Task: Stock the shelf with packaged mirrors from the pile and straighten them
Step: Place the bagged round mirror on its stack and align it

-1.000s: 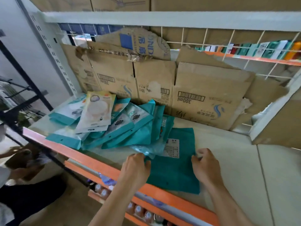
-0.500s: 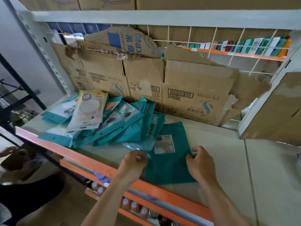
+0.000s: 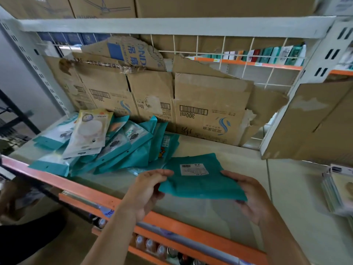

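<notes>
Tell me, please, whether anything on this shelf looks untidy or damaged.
Yes. The pile of packets at the left of the shelf lies fanned and overlapping, at mixed angles. The cardboard sheets along the back are torn at their upper edges. The left hand and right hand hold one teal packet.

Only one camera here, worn on the head. It's wide-angle, so straight lines bow near the edges. It looks forward and down at the shelf (image 3: 191, 150) from right up close, and the forearms (image 3: 107, 236) come in from the bottom. The orange front rail (image 3: 57, 179) cuts diagonally across the lower left. Cardboard (image 3: 210, 104) at the back sits mid-frame, the upper shelf beam (image 3: 172, 27) runs along the top, and bottles (image 3: 150, 245) one level down show at the bottom edge.
</notes>
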